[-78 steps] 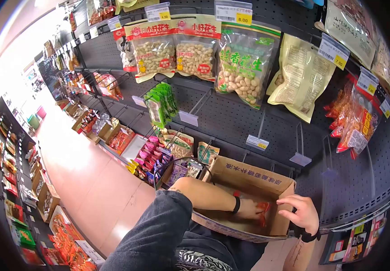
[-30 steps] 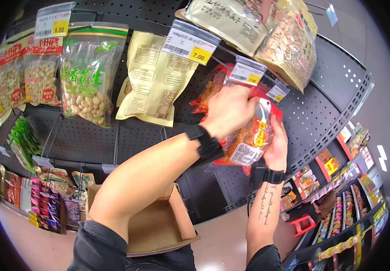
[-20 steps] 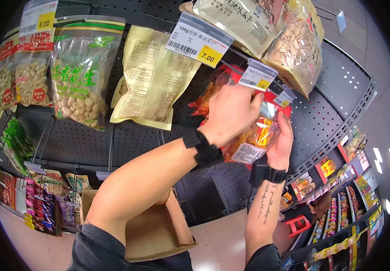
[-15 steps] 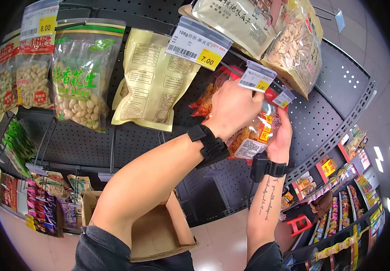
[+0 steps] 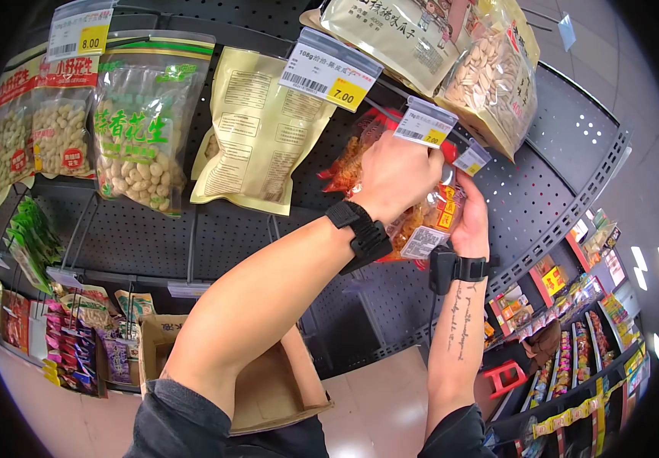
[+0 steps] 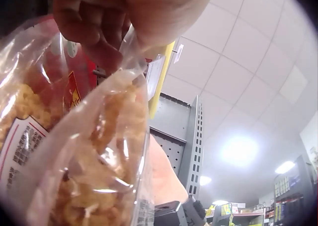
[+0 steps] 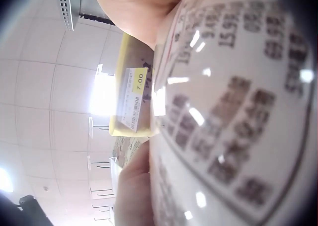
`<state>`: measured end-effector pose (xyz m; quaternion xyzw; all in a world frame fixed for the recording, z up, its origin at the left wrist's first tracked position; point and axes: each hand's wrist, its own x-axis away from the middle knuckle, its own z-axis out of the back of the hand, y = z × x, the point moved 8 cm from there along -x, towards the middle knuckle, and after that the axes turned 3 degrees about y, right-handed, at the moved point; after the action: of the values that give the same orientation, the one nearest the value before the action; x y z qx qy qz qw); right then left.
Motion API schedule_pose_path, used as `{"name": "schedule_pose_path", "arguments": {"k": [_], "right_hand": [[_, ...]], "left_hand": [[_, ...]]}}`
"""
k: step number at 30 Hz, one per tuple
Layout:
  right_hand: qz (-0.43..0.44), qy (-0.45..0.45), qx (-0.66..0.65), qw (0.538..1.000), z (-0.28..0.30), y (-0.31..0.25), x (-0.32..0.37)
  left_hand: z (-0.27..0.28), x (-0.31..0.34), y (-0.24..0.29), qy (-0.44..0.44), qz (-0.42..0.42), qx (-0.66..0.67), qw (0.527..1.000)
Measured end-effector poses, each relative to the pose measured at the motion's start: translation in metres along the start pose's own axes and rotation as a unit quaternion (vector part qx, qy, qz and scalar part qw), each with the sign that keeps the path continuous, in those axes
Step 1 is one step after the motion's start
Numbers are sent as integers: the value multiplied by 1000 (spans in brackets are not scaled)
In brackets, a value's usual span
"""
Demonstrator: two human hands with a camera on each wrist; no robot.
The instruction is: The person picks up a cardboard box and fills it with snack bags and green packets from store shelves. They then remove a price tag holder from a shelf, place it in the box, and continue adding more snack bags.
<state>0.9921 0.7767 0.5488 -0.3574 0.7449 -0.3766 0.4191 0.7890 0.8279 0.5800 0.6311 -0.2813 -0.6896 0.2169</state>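
In the head view, a clear snack bag with red trim [image 5: 421,217] hangs at the shelf's right. My left hand [image 5: 398,174] pinches the bag's upper part just below a price tag. Seen from the left wrist, those curled fingers [image 6: 107,30] grip the clear plastic [image 6: 99,151]. Around the bag's right side, my right hand [image 5: 471,217] holds it, its fingertips near the top edge. A white printed label [image 7: 218,112] fills much of the right wrist view, beside the thumb [image 7: 133,191]. Another red bag [image 5: 347,164] is behind the left hand.
Peanut bags [image 5: 138,145] and a pale yellow bag [image 5: 249,137] hang at left. Larger seed bags [image 5: 490,88] and price tags [image 5: 329,69] sit overhead. An open cardboard box [image 5: 306,374] is below the left arm. The perforated shelf edge [image 5: 566,221] runs along the right.
The left hand has left the box and risen to the hanging bag, and the right hand has come to its side. The head view has turned right. During the last half second both hands barely move.
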Motion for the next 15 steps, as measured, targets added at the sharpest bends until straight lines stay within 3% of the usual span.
{"name": "schedule_pose_path", "arguments": {"k": [3, 6, 8, 11, 12, 14, 15], "right_hand": [[10, -16, 28, 999, -2, 2, 1], [-5, -4, 24, 1000, -1, -1, -5], [-14, -1, 31, 999, 4, -2, -12], [72, 45, 103, 991, -1, -7, -5], [66, 50, 96, 992, -1, -7, -2], [171, 98, 244, 950, 2, -21, 13], [197, 139, 266, 933, 8, -24, 32]], "left_hand": [[-1, 2, -4, -40, 15, 4, 999], [6, -1, -13, -11, 41, 37, 998], [1, -6, -16, -2, 4, 18, 1000], [1, -9, -23, -6, -7, -21, 1000], [0, -9, -27, -14, -3, -27, 1000], [11, -1, -31, -40, 46, -78, 995], [16, 3, -29, -19, 5, -104, 994]]}}
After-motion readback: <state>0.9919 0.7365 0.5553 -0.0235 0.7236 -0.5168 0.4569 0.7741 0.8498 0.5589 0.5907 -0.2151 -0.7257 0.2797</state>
